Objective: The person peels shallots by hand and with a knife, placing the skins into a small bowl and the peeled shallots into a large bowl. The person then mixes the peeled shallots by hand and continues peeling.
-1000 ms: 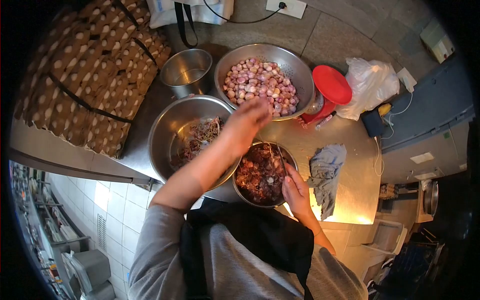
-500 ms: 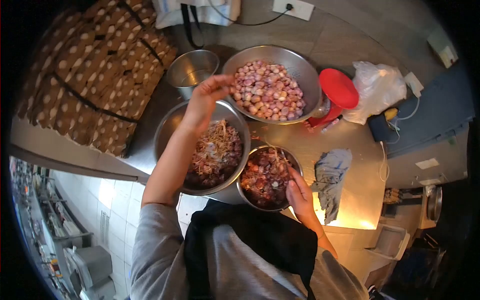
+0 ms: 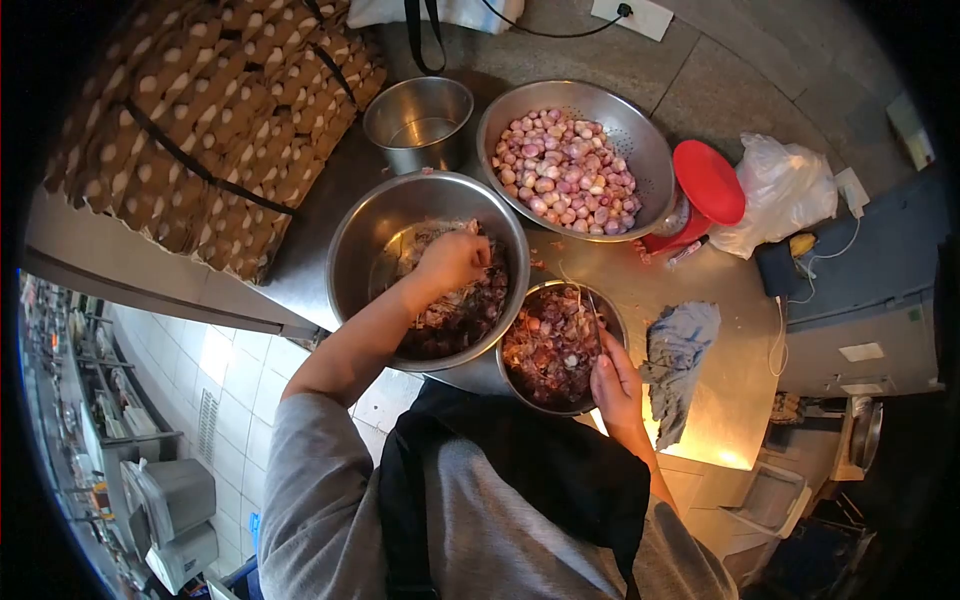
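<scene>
My left hand [image 3: 452, 266] is down in a large steel bowl [image 3: 345, 255] of dark, unpeeled-looking shallots [image 3: 430, 335] with dry roots. Its fingers are pinched together at the shallots; what is between them is too small to name. My right hand [image 3: 616, 388] is closed on a thin knife [image 3: 596, 318] at the right rim of a smaller steel bowl [image 3: 516, 372], which holds skins and trimmings [image 3: 550, 345]. Behind them, a perforated steel colander [image 3: 650, 165] holds many peeled pink shallots [image 3: 565, 170].
An empty steel pot [image 3: 418, 110] stands at the back, beside stacked egg trays [image 3: 220, 120] tied with black straps. To the right are a red scale [image 3: 708, 182], a white plastic bag [image 3: 785, 195] and a grey cloth [image 3: 680, 365] on the steel table [image 3: 735, 370].
My left hand has moved from the colander's edge down into the large bowl. My right hand stays by the smaller bowl. The whole view has shifted slightly.
</scene>
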Tool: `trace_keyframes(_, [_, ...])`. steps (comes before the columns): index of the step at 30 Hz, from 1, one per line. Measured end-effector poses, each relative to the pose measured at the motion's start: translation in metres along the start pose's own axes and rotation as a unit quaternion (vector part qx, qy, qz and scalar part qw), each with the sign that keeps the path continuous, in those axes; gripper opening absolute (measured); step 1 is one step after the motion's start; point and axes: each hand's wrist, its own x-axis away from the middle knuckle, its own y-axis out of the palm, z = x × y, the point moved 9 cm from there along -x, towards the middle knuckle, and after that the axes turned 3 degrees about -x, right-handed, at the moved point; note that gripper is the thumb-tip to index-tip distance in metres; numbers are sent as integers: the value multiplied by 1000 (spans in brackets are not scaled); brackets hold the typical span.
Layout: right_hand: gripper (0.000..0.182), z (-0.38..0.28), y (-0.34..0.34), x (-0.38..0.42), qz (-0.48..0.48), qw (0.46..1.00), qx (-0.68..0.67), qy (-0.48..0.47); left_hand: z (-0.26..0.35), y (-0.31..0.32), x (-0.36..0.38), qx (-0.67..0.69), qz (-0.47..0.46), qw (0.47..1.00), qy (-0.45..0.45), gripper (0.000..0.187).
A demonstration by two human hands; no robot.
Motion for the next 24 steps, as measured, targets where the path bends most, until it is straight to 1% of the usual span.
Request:
trace_keyframes(2, [34, 2, -1, 1, -3, 1000, -10, 0, 17, 8, 8, -43, -1, 999, 15, 33])
trace_keyframes(3, [34, 1, -1, 1, 4, 1000, -7, -1, 14, 18, 11, -72, -7, 997, 23, 39])
trace_keyframes(6, [34, -1, 1, 0, 10, 1000, 0, -11, 3, 33, 8, -112, -31, 993, 22, 35])
trace_keyframes(9, [34, 2, -1, -1, -1, 1000, -1, -27, -17, 26, 4, -91, -63, 992, -54, 32])
trace_keyframes(12, [34, 4, -3, 0, 9, 1000, -9, -11, -29, 13, 0, -29, -26, 996, -76, 27])
trace_keyframes(14, [34, 3, -1, 1, 27, 999, -14, 21, -45, 17, -2, 44, -19, 996, -82, 26])
trace_keyframes(18, [34, 3, -1, 2, 6, 1000, 5, 24, -56, 24, -4, 160, -32, 981, -104, 26])
trace_keyframes(21, [35, 2, 0, 1, 10, 1000, 13, 24, -49, 21, -3, 115, -37, 987, -106, 22])
trace_keyframes(24, [35, 2, -2, 0, 14, 1000, 11, 14, -50, 26, -9, 47, -17, 995, -92, 20])
